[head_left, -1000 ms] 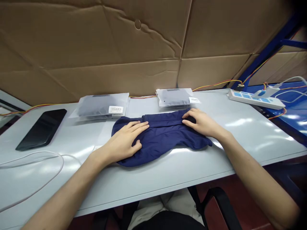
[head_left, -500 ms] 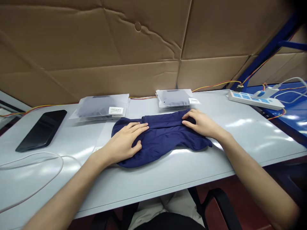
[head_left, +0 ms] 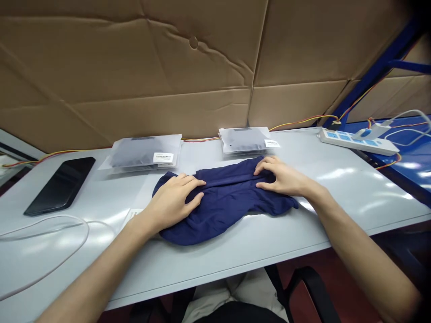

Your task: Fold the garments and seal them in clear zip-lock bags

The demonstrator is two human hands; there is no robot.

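On the pale grey tabletop (head_left: 353,193), where's the crumpled navy knit cloth (head_left: 229,206)?

Mid-table, under both hands: L hand (head_left: 171,202), R hand (head_left: 283,177), fingers (head_left: 269,168) spread wide, pressing, no pinch.

OK, flat palms, even pressure smooth best.

Black smartphone (head_left: 59,186) on gray-white table (head_left: 367,206), L of frosted poly bag (head_left: 145,151); 2nd bag (head_left: 244,140) beside it; power strip (head_left: 353,141) far R; cardboard sheets (head_left: 134,76) behind.

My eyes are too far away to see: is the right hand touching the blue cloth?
Touching: the head view shows the right hand lying on the navy blue cloth, with no gap.
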